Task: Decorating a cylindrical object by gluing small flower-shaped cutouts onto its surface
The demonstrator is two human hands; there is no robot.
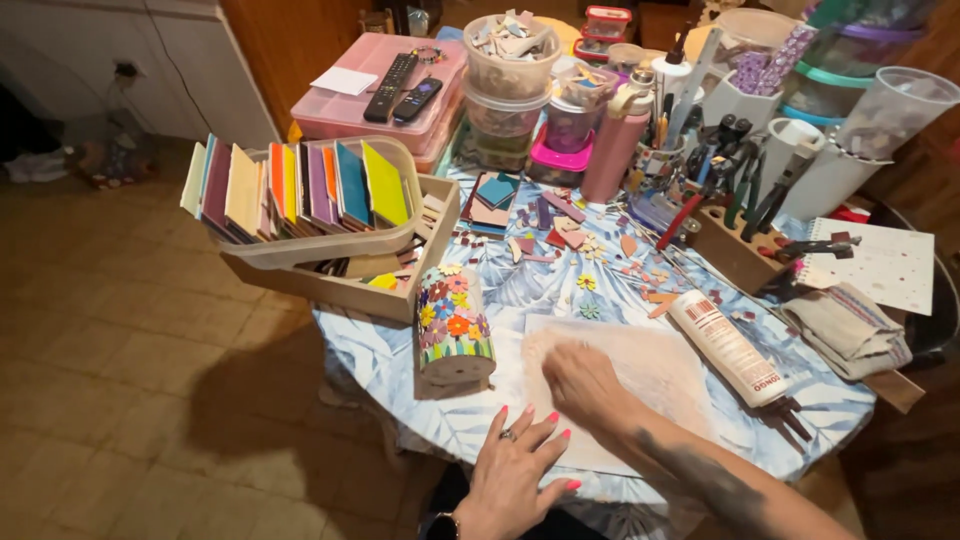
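Left hand (515, 465) lies open, fingers spread flat at the table (400, 370) edge, holding nothing. Right hand (583, 383) presses loosely curled onto a pale sheet (660, 370), beside a mosaic cylinder (453, 325).

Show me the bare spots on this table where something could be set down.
Bare tablecloth shows along the near-left edge, between the mosaic cylinder and the wooden tray. A smaller patch lies at the near-right edge, past the glue tube. The pale sheet is taken by the right hand; the left hand rests beside it. Behind, scattered tile pieces crowd everything.
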